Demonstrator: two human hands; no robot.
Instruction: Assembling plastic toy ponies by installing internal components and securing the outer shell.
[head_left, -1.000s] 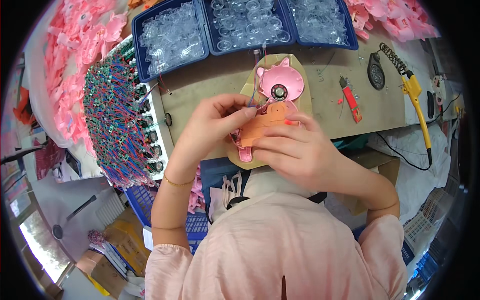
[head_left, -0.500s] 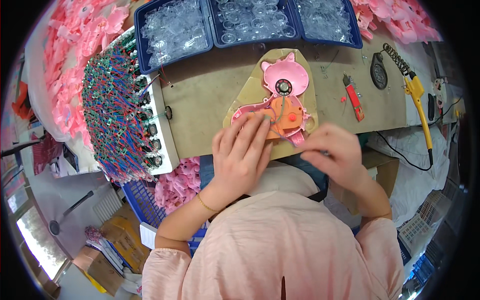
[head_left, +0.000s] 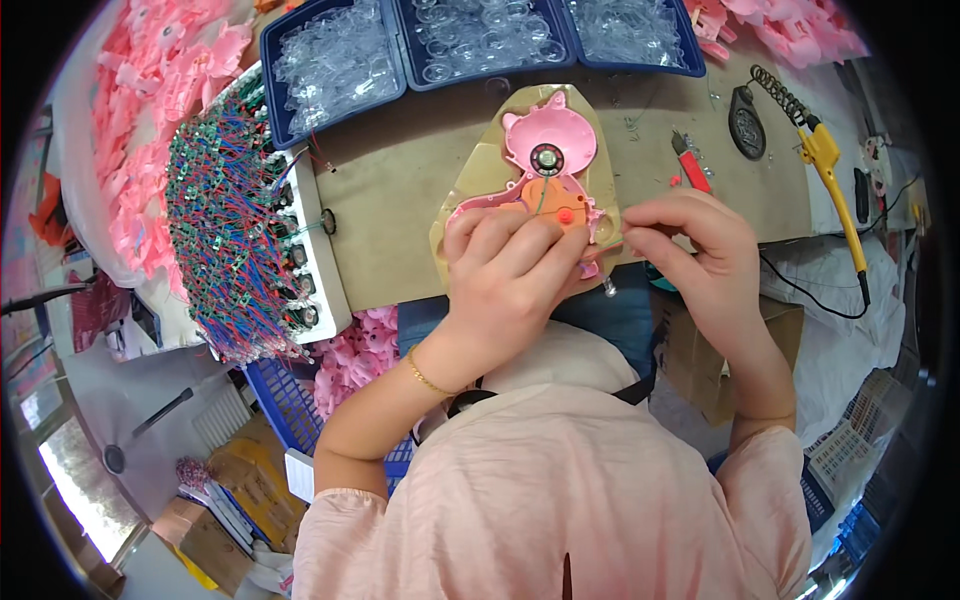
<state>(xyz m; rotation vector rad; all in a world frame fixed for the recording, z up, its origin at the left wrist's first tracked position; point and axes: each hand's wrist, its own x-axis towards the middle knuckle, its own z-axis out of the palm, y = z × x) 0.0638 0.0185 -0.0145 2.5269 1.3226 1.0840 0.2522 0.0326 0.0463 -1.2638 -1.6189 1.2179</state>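
A pink animal-shaped plastic shell half [head_left: 550,130] lies in a tan holder [head_left: 480,165]. A round black speaker [head_left: 547,160] sits in its head, and a green wire runs down to an orange gearbox [head_left: 566,198] in its body. My left hand [head_left: 505,275] is curled over the lower shell and gearbox, hiding much of both, its fingers pressed together. To the right, my right hand [head_left: 690,235] pinches thin wires [head_left: 606,245] between thumb and finger, stretched from beside the left fingertips. A small clear piece [head_left: 609,287] hangs at the holder's near edge.
Blue trays [head_left: 485,75] of clear plastic parts stand at the back. Left is a white box [head_left: 335,280] heaped with wired circuit boards [head_left: 225,230]. Rightward lie a red-handled cutter [head_left: 692,170], a black oval piece [head_left: 746,122] and a yellow soldering iron [head_left: 835,185].
My right hand has moved right and up, drawing the wires outward. My left fingers have curled and shifted right over the gearbox. The small clear piece has come into view.
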